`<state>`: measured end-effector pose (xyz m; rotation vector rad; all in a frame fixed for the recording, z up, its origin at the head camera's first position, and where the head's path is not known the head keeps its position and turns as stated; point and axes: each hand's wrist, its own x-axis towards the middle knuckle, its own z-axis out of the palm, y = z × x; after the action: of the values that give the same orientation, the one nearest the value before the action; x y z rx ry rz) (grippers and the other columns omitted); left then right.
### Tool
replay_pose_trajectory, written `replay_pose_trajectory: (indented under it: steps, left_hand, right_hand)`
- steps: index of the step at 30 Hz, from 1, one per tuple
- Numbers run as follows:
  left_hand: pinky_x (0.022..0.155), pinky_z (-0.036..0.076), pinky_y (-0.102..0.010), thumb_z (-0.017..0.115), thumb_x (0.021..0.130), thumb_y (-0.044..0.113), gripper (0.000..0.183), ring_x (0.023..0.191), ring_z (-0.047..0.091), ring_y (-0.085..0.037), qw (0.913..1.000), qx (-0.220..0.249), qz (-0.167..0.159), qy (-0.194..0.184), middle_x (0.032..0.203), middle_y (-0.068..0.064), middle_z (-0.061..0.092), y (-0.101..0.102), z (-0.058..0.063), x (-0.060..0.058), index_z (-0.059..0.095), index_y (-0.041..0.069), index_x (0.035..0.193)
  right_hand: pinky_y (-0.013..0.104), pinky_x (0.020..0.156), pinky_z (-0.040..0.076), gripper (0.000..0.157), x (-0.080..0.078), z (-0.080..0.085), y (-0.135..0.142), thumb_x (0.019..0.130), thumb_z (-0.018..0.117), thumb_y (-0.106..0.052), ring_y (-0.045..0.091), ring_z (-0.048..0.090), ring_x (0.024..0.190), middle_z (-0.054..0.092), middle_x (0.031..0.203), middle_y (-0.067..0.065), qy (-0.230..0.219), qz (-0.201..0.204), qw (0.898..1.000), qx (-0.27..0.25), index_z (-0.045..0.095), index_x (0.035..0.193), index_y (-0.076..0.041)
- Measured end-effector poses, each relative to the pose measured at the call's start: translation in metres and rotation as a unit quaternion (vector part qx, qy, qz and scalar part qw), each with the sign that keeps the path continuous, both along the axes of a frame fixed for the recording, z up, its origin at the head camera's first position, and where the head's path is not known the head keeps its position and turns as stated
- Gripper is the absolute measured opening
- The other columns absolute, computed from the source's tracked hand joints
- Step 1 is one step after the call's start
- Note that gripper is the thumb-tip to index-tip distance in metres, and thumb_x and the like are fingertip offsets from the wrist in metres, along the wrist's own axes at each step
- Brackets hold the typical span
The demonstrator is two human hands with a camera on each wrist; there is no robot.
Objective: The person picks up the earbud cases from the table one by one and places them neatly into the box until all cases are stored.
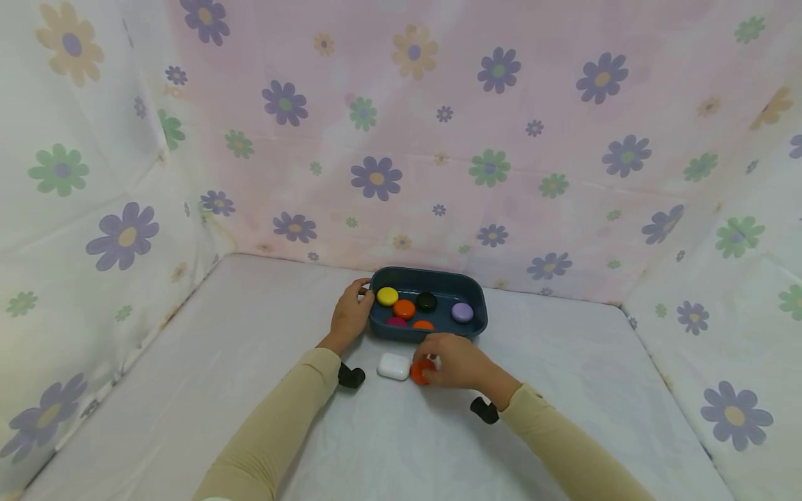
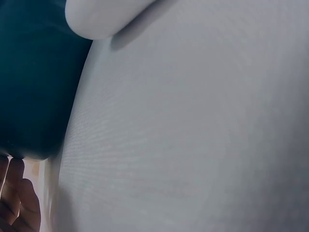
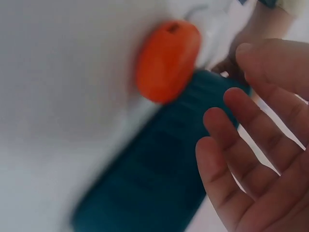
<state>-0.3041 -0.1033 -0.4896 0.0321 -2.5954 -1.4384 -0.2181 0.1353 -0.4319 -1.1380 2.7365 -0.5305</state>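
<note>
My left hand (image 1: 351,316) is at the left end of a dark teal tray (image 1: 427,335), its fingertips touching the outside of that end; the left wrist view shows the fingers (image 2: 26,203) against the tray. In front of the tray, my right hand (image 1: 454,362) is around a glossy orange rounded piece (image 1: 421,371). The right wrist view shows its fingers spread, with a gap between them and the orange piece (image 3: 169,60), which has a small dark mark at one end. Just left of it lies a white rounded piece (image 1: 393,367).
Inside the tray are several glossy round pieces: yellow (image 1: 388,296), orange (image 1: 404,309), black (image 1: 427,301), purple (image 1: 462,312), and more near its front wall. Black camera mounts (image 1: 352,377) stick out by both wrists. Flowered cloth (image 1: 401,139) walls in the white table (image 1: 376,445).
</note>
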Motion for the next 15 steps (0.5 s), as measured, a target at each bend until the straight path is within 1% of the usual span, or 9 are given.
replay_pose_trajectory:
  steps: [3,6,10,12,15]
  left_hand:
    - [0.089,0.045,-0.043,0.044,0.098,0.031,0.041,0.101,0.056,-0.027,1.0000,0.001,-0.001,0.003,0.119,-0.009,0.062,0.000,0.000,0.001,0.051,0.017,0.135]
    - [0.089,0.045,-0.043,0.044,0.098,0.030,0.040,0.101,0.056,-0.027,1.0000,0.001,-0.001,0.007,0.119,-0.009,0.062,0.000,0.001,0.001,0.051,0.017,0.135]
    - [0.089,0.045,-0.043,0.044,0.097,0.030,0.041,0.100,0.056,-0.027,1.0000,0.002,-0.001,0.007,0.119,-0.009,0.062,0.001,0.002,0.002,0.051,0.017,0.135]
    - [0.088,0.045,-0.043,0.043,0.097,0.030,0.041,0.100,0.056,-0.027,1.0000,0.000,-0.002,0.006,0.119,-0.009,0.062,0.001,0.002,0.002,0.051,0.016,0.135]
    - [0.087,0.045,-0.042,0.043,0.097,0.030,0.041,0.099,0.056,-0.027,1.0000,-0.002,0.000,0.004,0.119,-0.009,0.062,0.001,0.001,0.002,0.051,0.017,0.135]
  right_hand:
    - [0.028,0.079,0.051,0.021,-0.004,0.009,0.003,0.083,0.071,-0.019,0.018,0.061,0.090,0.067,0.100,-0.005,-0.005,-0.007,1.000,-0.026,0.071,0.104,-0.016]
    - [0.033,0.082,0.052,0.023,-0.012,0.019,0.006,0.083,0.072,-0.018,0.019,0.062,0.093,0.069,0.104,-0.003,-0.005,-0.026,0.999,-0.046,0.071,0.106,-0.015]
    - [0.038,0.084,0.053,0.024,-0.029,0.028,0.011,0.083,0.073,-0.017,0.020,0.061,0.093,0.069,0.105,-0.001,0.002,-0.047,0.996,-0.070,0.070,0.107,-0.016]
    - [0.042,0.084,0.052,0.025,-0.039,0.030,0.014,0.083,0.073,-0.015,0.023,0.061,0.094,0.069,0.106,0.003,0.006,-0.042,0.996,-0.083,0.070,0.108,-0.015]
    - [0.047,0.087,0.051,0.028,-0.054,0.029,0.017,0.083,0.072,-0.013,0.029,0.060,0.098,0.067,0.110,0.009,-0.007,-0.034,0.995,-0.090,0.069,0.111,-0.011]
